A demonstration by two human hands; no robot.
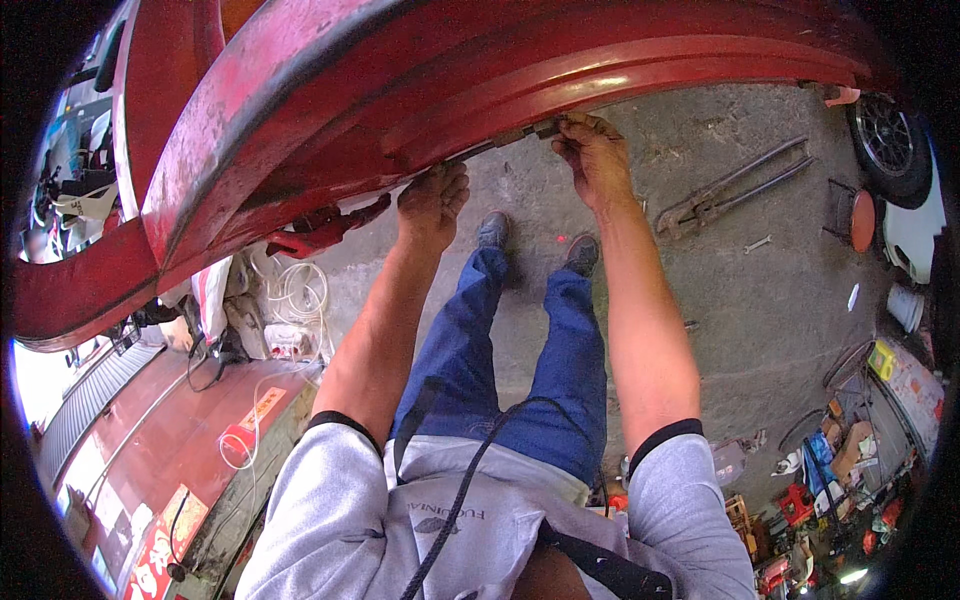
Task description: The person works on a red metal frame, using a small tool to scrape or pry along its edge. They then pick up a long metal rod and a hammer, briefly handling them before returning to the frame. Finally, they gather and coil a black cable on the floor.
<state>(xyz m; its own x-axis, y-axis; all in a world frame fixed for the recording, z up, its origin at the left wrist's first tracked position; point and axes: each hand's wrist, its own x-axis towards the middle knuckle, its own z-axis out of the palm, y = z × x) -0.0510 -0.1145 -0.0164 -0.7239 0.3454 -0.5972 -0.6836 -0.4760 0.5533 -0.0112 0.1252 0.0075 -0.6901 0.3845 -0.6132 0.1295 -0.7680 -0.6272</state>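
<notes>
A large red vehicle body panel, scuffed along its curved rim, spans the upper part of the view. Fingers curled, my left hand is up against its lower edge; what it grips is hidden. Farther right along that edge, my right hand pinches a small dark metal piece. Between my hands, a thin dark strip or rod runs along the edge; whether it joins the metal piece I cannot tell. Left of my left hand, a red part with a dark end sits below the panel.
On the concrete floor to the right lie long-handled bolt cutters and a wrench. A red round stool stands near a wheel. White cable is coiled at left. Clutter and tools fill the lower right.
</notes>
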